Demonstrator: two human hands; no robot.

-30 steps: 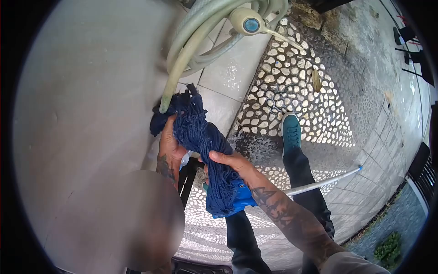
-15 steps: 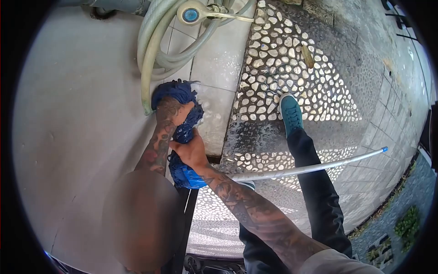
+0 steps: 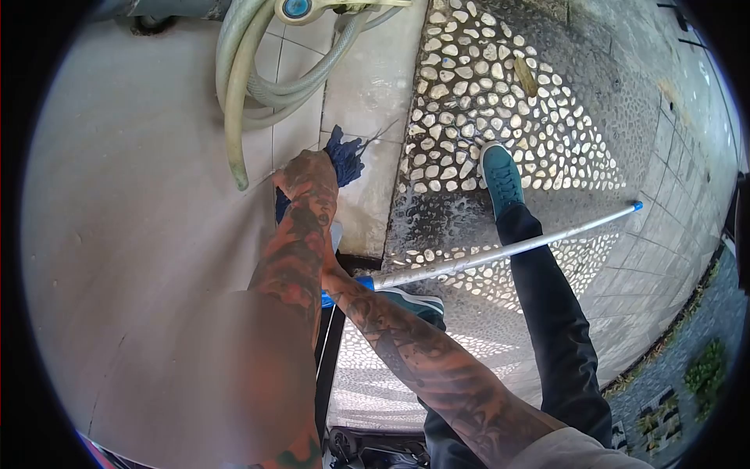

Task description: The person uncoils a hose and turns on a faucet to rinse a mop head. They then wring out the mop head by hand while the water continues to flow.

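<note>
A mop with dark blue strands (image 3: 345,159) is held low over the pale tiled step, its strands sticking out to the right of my left hand (image 3: 307,173). That hand is closed round the strands, which also show below its wrist. My right hand (image 3: 331,270) is lower, at the mop's blue plastic head (image 3: 326,299). My left forearm covers most of it, and its fingers are hidden. From a blue socket (image 3: 364,283), the white mop handle (image 3: 469,258) runs right across my leg to a blue end cap (image 3: 638,206).
A coiled pale hose (image 3: 236,117) hangs at the top, beside a fitting with a blue round centre (image 3: 297,8). A pale wall (image 3: 141,195) rises at left. White pebble paving (image 3: 461,133) lies under my teal shoe (image 3: 501,173). A plant (image 3: 707,367) grows at lower right.
My left hand has turned over with the strands, and its forearm now crosses in front of my right hand. The handle's far end has swung up in the view.
</note>
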